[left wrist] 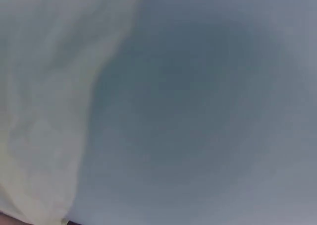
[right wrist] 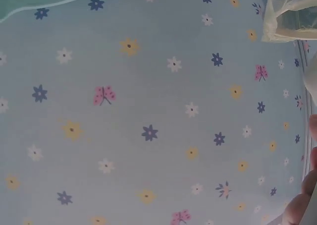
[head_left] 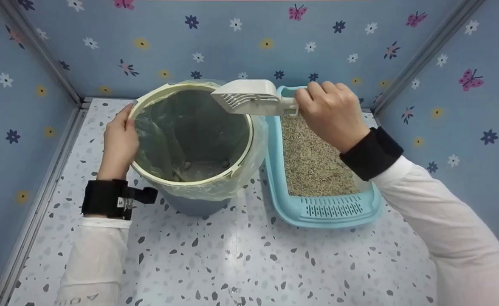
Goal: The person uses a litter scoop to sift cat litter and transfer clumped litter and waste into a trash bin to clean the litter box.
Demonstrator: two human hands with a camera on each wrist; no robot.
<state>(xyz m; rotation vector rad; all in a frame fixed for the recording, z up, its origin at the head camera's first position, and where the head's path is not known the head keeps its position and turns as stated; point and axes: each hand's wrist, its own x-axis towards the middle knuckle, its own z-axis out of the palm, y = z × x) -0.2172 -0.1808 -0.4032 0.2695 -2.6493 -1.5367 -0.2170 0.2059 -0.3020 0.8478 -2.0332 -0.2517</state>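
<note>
In the head view my right hand [head_left: 334, 112] grips the handle of a white slotted litter scoop [head_left: 253, 97]. The scoop is tipped on its side above the right rim of a trash can [head_left: 198, 208]. A thin yellowish bag [head_left: 160, 136] lines the can and folds over its rim; a few small dark clumps lie at the bottom. My left hand [head_left: 119, 140] holds the can's rim at the left. Below my right hand sits a light-blue litter box [head_left: 277, 170] with grainy litter [head_left: 317, 165]. The left wrist view shows only the can's wall [left wrist: 198, 111] and hanging bag [left wrist: 44, 86].
Flower-patterned blue panels [head_left: 266, 25] stand at the back and both sides, with metal strips [head_left: 69, 140] at the corners. The can and box stand side by side on a white speckled floor [head_left: 241, 255].
</note>
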